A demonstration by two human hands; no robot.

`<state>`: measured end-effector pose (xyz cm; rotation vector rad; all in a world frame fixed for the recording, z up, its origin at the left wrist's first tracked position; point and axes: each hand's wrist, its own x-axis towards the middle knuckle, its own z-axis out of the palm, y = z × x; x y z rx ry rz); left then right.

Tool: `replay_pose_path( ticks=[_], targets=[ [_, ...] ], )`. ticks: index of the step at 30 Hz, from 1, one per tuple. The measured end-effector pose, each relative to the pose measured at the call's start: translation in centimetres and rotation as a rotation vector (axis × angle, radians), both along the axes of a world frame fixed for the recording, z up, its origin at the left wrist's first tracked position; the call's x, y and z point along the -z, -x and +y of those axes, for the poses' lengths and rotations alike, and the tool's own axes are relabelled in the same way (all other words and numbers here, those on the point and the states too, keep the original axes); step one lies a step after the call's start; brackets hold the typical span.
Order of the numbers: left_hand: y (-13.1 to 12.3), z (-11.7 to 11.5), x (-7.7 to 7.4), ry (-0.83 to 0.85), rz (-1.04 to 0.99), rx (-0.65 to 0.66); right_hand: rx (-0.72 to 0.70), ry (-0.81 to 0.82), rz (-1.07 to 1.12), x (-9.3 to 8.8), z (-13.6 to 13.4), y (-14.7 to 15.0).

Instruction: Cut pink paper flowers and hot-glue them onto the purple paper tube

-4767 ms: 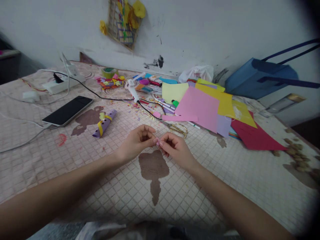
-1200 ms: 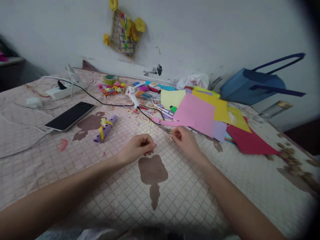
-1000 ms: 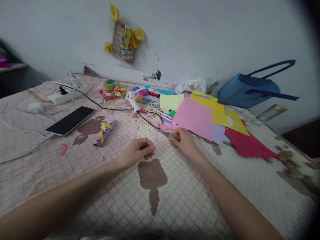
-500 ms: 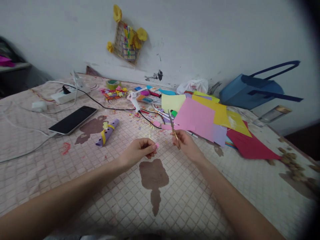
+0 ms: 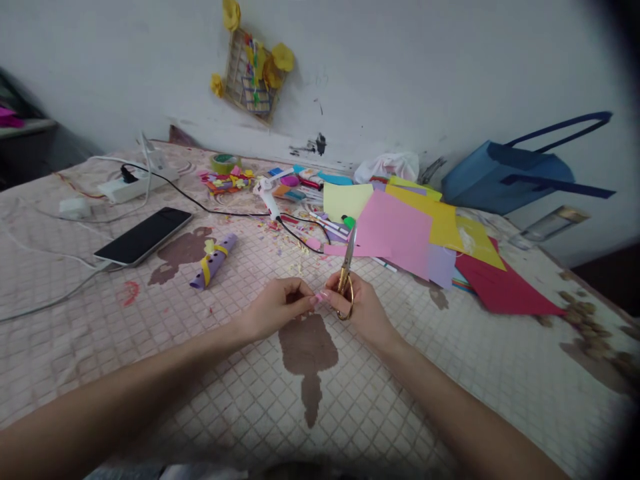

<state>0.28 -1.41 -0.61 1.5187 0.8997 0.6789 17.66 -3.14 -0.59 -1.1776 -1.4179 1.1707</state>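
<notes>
Between the fingertips of my left hand (image 5: 280,305) is a small piece of pink paper (image 5: 319,298). The thumb and fingertips of my right hand (image 5: 361,310) meet the same piece from the other side. My right hand also holds gold-handled scissors (image 5: 346,270), their blades closed and pointing away from me. Left of my hands lies a purple paper roll (image 5: 215,261) with dark dots, a yellow band and a small yellow bow. Behind my hands a pink paper strip (image 5: 355,251) lies beside the larger pink sheet (image 5: 395,230).
A white glue gun (image 5: 269,200) with a black cord stands among paper scraps. At left are a tablet (image 5: 144,236) and a power strip (image 5: 137,187). Yellow sheets (image 5: 443,220), a red sheet (image 5: 493,280), a glass jar (image 5: 553,227) and a blue bag (image 5: 505,177) lie to the right.
My right hand has moved left to meet my left hand at the pink piece. The scissors have turned more upright, with their handle loops now facing me.
</notes>
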Motion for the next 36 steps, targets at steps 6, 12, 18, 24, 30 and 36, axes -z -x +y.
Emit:
replay_pose_path(
  ticks=[6,12,18,24,30,36],
  targets=[
    [0.04,0.4,0.25,0.065,-0.078,0.006,0.017,0.018,0.001,-0.12,-0.24,0.13],
    [0.03,0.43,0.14,0.118,-0.091,0.016,-0.035,0.063,0.008,-0.06,-0.39,0.3],
    [-0.02,0.36,0.06,0.146,-0.075,0.041,0.0,0.086,-0.021,-0.3,-0.36,0.28],
    [-0.11,0.21,-0.11,0.154,-0.061,0.043,0.011,0.104,0.029,0.02,-0.33,0.18],
    [-0.04,0.23,-0.11,0.123,-0.058,0.027,0.009,0.094,0.03,0.07,-0.39,0.29],
    [0.05,0.12,-0.01,0.082,-0.056,0.035,-0.02,0.088,0.002,0.06,-0.53,0.41]
  ],
)
